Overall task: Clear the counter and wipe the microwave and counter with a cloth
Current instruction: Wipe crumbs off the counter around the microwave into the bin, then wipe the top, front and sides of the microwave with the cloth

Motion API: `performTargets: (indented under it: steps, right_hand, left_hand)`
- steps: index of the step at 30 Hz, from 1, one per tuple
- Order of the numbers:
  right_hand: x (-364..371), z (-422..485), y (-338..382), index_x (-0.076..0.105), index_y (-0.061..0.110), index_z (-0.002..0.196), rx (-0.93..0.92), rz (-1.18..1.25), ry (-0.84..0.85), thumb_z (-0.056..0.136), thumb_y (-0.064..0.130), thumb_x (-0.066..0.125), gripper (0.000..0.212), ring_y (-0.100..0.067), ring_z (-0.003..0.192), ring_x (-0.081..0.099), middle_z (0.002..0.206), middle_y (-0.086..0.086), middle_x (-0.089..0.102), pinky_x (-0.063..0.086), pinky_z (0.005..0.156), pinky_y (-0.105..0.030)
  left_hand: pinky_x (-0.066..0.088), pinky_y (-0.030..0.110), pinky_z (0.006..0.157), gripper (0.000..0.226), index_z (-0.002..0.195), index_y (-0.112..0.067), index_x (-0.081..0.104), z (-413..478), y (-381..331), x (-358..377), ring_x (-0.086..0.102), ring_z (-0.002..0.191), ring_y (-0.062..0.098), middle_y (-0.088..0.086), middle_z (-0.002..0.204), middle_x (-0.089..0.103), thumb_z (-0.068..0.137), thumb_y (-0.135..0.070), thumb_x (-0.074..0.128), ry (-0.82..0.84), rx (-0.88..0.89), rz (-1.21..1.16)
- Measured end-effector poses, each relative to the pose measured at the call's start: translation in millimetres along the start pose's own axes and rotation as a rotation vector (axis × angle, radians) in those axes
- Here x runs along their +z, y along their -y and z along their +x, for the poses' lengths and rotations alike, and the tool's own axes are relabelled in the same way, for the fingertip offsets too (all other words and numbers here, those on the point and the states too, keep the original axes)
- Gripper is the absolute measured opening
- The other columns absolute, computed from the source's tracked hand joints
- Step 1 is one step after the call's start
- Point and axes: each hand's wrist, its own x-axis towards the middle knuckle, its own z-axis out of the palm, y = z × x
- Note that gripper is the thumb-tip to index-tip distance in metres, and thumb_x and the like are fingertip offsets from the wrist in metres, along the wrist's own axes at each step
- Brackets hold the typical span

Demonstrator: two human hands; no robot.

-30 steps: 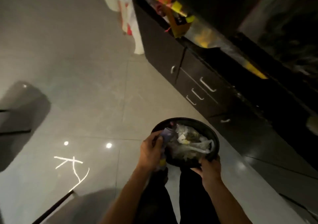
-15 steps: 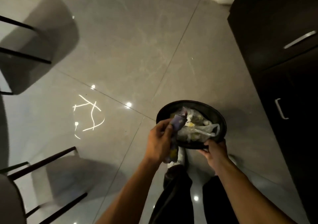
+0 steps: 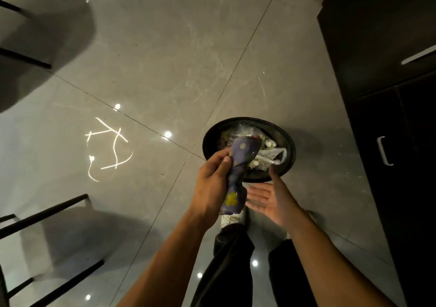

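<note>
My left hand (image 3: pixel 210 184) had its fingers clamped round the middle of the purple flowered cloth (image 3: pixel 238 162), whose upper end hung over the full black bin (image 3: pixel 289 141) at centre right of the frame. My right hand (image 3: pixel 269 200) lay just below the bin's rim, fingers apart, palm up and holding nothing. If my grip slackened, I judged, the cloth could drop onto the rubbish (image 3: pixel 272 155) and get too dirty for wiping, or drag scraps onto the floor (image 3: pixel 165 47). The surface and microwave were out of frame, most of my left fingertips sat behind the cloth, and in the dim light I could not tell whether anything was wrapped inside it.
</note>
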Motion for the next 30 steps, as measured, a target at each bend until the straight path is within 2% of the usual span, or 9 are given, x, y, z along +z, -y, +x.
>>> performTargets:
  steps: [4,10,13,16,18,23,26,28,30]
  right_hand:
    - [27.8,-98.5,13.1,0.065,0.016,0.129,-0.1,0.016,0.133,0.09,0.07,0.039,0.072,-0.028,0.116,0.065,0.13,-0.014,0.066,0.05,0.093,-0.044]
    - [35.9,-287.1,48.1,0.059,0.021,0.138,-0.413,0.335,0.266,0.084,0.076,0.03,0.082,-0.029,0.128,0.058,0.136,-0.013,0.062,0.041,0.109,-0.044]
    - [34.5,-371.3,46.9,0.058,0.03,0.136,-0.605,0.256,0.164,0.076,0.078,0.054,0.077,-0.03,0.129,0.058,0.135,-0.01,0.063,0.038,0.113,-0.053]
    - [24.1,-451.3,40.1,0.055,0.029,0.138,-0.834,0.262,-0.052,0.053,0.065,0.088,0.098,-0.029,0.12,0.064,0.128,-0.01,0.068,0.045,0.106,-0.054]
    - [9.0,-507.5,32.2,0.06,0.029,0.132,-0.969,0.272,-0.23,0.055,0.066,0.087,0.09,-0.028,0.116,0.066,0.122,-0.007,0.071,0.048,0.102,-0.055]
    - [-60.0,-644.1,-7.5,0.065,0.035,0.117,-1.114,0.444,-0.523,0.08,0.056,0.066,0.043,-0.02,0.112,0.065,0.117,0.004,0.071,0.051,0.098,-0.042]
    - [-111.9,-715.9,-41.4,0.07,0.041,0.096,-1.199,0.498,-0.608,0.061,0.085,0.065,0.057,-0.013,0.075,0.071,0.082,0.006,0.074,0.059,0.071,-0.036]
    - [-152.5,-758.9,-64.0,0.064,0.027,0.068,-1.261,0.53,-0.601,0.056,0.089,0.066,0.063,-0.023,0.039,0.048,0.049,-0.008,0.053,0.04,0.044,-0.037]
    - [-192.8,-797.8,-88.6,0.066,0.014,0.065,-1.323,0.489,-0.632,0.043,0.099,0.061,0.088,-0.022,0.029,0.034,0.039,-0.013,0.038,0.034,0.037,-0.025]
  left_hand:
    - [0.057,0.023,0.078,0.026,0.117,0.003,0.065,-37.9,-39.9,23.8,0.067,0.09,0.022,0.016,0.101,0.071,0.104,-0.005,0.044,0.135,-0.022,-0.119]
    - [0.055,0.028,0.086,0.021,0.109,-0.022,0.071,-121.2,-112.1,73.4,0.068,0.095,0.004,-0.01,0.102,0.073,0.102,-0.028,0.052,0.187,0.356,0.382]
    - [0.054,0.036,0.079,0.017,0.1,-0.032,0.067,-176.8,-151.0,100.9,0.06,0.092,0.004,-0.013,0.1,0.064,0.098,-0.039,0.052,0.141,0.646,0.641]
    - [0.047,0.023,0.071,0.015,0.103,-0.035,0.07,-246.4,-196.9,130.4,0.051,0.09,0.003,-0.015,0.099,0.06,0.099,-0.041,0.057,0.208,1.034,0.879]
    - [0.043,0.02,0.077,0.013,0.108,-0.036,0.071,-294.0,-224.7,150.0,0.049,0.093,0.003,-0.015,0.102,0.062,0.098,-0.036,0.063,0.36,1.256,0.894]
    - [0.046,0.033,0.087,0.025,0.123,-0.034,0.066,-393.0,-267.1,209.1,0.054,0.105,0.013,-0.012,0.112,0.059,0.099,-0.034,0.061,0.662,1.432,0.828]
    - [0.045,0.032,0.086,0.025,0.123,-0.029,0.067,-452.9,-277.6,260.1,0.054,0.104,0.015,-0.008,0.112,0.059,0.1,-0.036,0.058,0.81,1.542,0.794]
    - [0.045,0.032,0.088,0.027,0.123,-0.028,0.067,-491.9,-280.6,297.1,0.053,0.106,0.014,-0.007,0.114,0.059,0.099,-0.036,0.058,0.896,1.628,0.778]
    - [0.047,0.038,0.089,0.028,0.123,-0.025,0.067,-527.7,-281.1,333.8,0.054,0.109,0.018,-0.004,0.116,0.06,0.097,-0.033,0.06,0.98,1.723,0.75]
